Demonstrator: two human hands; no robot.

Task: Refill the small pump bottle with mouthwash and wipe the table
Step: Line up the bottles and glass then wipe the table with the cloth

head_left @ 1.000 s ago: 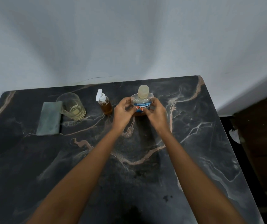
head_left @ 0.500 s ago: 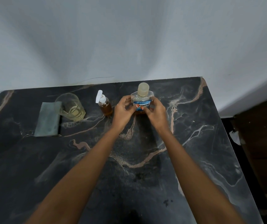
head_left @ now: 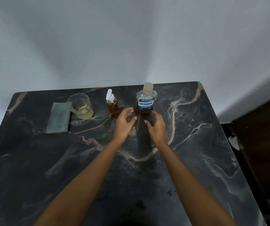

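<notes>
Two bare hands hover over the dark, marble-veined surface [head_left: 196, 144], and neither holds anything. The left hand [head_left: 124, 123] and the right hand [head_left: 156, 128] sit just in front of the clear mouthwash bottle with the blue label [head_left: 145, 101], one to each side of its base, near it but not touching. Each grip is spread, fingers loose and apart.

That bottle stands upright near the far edge, its translucent cap on and only a low band of amber liquid in the bottom. Just to its left stands the small clear pump bottle with the white pump head [head_left: 113, 106], upright, with the pump fitted and amber liquid in its lower part. Further left of the mouthwash bottle is a clear glass tumbler [head_left: 81, 106] holding a little pale yellow liquid. Right against the tumbler's far side lies a folded grey-green cloth [head_left: 59, 118].

With both bottles closed, the pour is either finished or not begun; I would not say which. The wiping looks undone, since the cloth lies folded with no hand on it. Any spill would be hard to make out against that dark veining.
</notes>
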